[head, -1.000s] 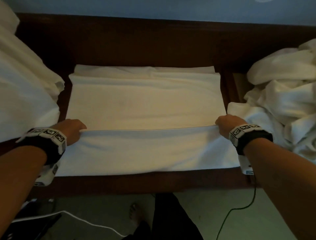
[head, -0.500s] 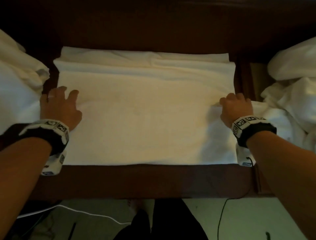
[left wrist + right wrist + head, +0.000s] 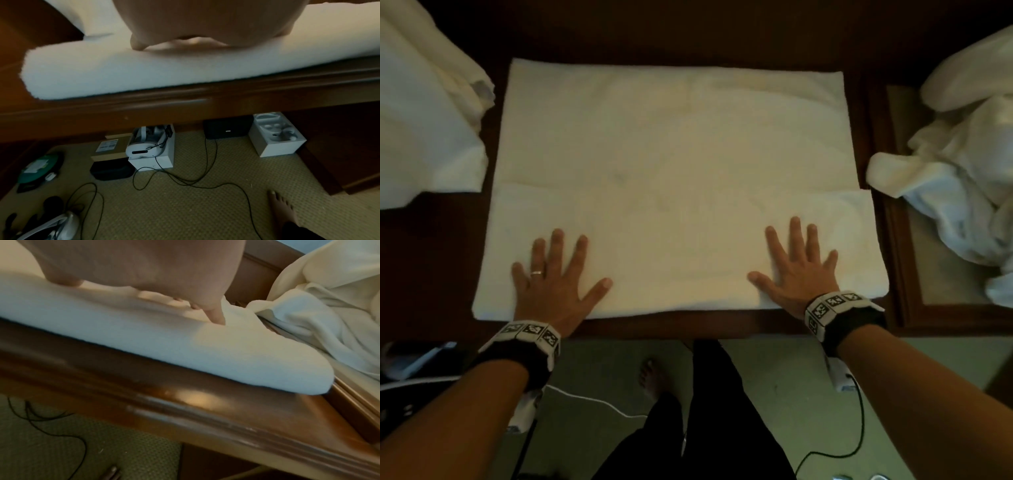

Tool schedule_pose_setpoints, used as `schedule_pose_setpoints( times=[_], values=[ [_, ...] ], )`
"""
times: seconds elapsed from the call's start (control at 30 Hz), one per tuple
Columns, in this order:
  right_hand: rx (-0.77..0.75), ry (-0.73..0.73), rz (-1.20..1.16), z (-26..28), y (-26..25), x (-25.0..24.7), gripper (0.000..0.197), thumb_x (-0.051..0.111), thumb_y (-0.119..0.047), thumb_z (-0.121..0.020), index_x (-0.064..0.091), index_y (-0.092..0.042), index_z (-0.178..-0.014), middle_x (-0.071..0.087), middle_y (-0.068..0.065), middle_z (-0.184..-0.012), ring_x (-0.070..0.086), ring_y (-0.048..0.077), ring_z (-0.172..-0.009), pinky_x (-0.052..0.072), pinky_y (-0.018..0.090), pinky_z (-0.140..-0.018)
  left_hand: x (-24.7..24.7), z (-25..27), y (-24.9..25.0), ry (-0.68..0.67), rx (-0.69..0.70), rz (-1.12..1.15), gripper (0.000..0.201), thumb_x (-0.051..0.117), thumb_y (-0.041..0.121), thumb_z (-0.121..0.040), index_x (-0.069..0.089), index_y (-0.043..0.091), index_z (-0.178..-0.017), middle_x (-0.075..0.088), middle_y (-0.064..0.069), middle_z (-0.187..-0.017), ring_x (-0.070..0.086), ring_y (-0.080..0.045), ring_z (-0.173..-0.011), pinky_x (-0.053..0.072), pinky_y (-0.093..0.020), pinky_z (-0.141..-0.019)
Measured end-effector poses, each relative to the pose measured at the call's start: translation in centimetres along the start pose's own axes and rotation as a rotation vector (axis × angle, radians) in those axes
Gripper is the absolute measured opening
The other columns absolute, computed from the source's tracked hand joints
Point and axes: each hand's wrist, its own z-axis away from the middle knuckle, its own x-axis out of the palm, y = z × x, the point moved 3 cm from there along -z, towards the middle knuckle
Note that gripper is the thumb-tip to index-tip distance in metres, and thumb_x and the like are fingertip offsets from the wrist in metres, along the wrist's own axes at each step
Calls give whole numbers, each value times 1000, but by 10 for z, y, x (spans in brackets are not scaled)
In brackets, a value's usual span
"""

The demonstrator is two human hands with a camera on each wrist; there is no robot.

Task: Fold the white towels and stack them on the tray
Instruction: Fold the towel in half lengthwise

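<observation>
Now that I have let go of the hem I was pinching a second ago, both palms lie flat on the folded towel (image 3: 674, 192) — the near flap has gone over, so this fold looks done and I am pressing it smooth. My left hand (image 3: 554, 277) spreads straight fingers near the towel's near-left corner; my right hand (image 3: 799, 267) does the same toward the near-right, gripping nothing. Under them the towel sits on the dark wooden table (image 3: 688, 325), its near edge along the table's lip. Unfolded towels (image 3: 962, 192) wait heaped on the tray (image 3: 897, 274) to my right — another fold is likely due.
</observation>
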Motion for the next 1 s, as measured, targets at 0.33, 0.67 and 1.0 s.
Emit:
schedule_pose_setpoints(
  times=[0.33, 0.67, 1.0],
  values=[
    [-97, 112, 46, 25, -50, 18, 84, 10, -83, -85, -12, -40, -154, -20, 5, -164, -10, 42, -149, 8, 71, -113, 0, 29, 36, 44, 153, -52, 95, 7, 88, -78, -1, 40, -159, -4, -10, -168, 2, -37, -153, 11, -68, -115],
    [-204, 102, 46, 14, -67, 33, 83, 7, -84, -86, -24, -42, -150, -39, 4, -156, -34, 39, -142, -11, 70, -112, 16, 13, 6, 66, -66, 66, 90, 3, 94, -75, -35, 49, -143, -27, -8, -164, -12, -35, -153, 2, -70, -115],
    [181, 193, -116, 16, 68, 20, 73, 2, -68, -95, -17, -30, -154, -30, 5, -160, -24, 26, -148, 1, 58, -121, 12, 12, 17, 11, -69, 12, 95, 6, 91, -78, -24, 40, -153, -21, -12, -166, -7, -36, -153, 4, -69, -115]
  ],
)
